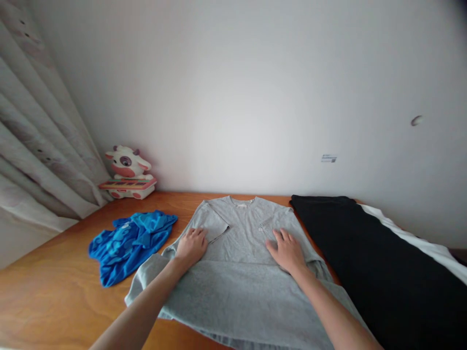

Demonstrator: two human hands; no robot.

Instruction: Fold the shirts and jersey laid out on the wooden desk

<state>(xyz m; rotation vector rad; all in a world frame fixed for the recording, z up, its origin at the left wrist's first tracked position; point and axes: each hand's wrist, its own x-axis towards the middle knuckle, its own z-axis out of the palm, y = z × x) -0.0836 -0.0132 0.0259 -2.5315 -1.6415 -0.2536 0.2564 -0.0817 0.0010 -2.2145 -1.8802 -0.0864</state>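
A grey short-sleeved garment point(241, 243), like a long T-shirt or T-shirt dress, lies spread on the wooden table, its neckline toward the wall. Both of its sleeves are folded inward over the chest. My left hand point(192, 244) rests on the left side of the garment beside the folded left sleeve, fingers stretched out. On the other side, my right hand point(287, 249) lies with fingers spread near the right sleeve. A crease runs across the cloth between my wrists. The lower part of the garment reaches toward me under my forearms, slightly rumpled.
A crumpled blue cloth garment point(134, 240) lies on the wooden table point(47, 287) at left. Behind it stands a cow-shaped toy keyboard point(127, 172), near a curtain point(40, 131). Black fabric point(368, 257) with white cloth point(412, 238) along its edge lies at right. A wall point(241, 97) closes the back.
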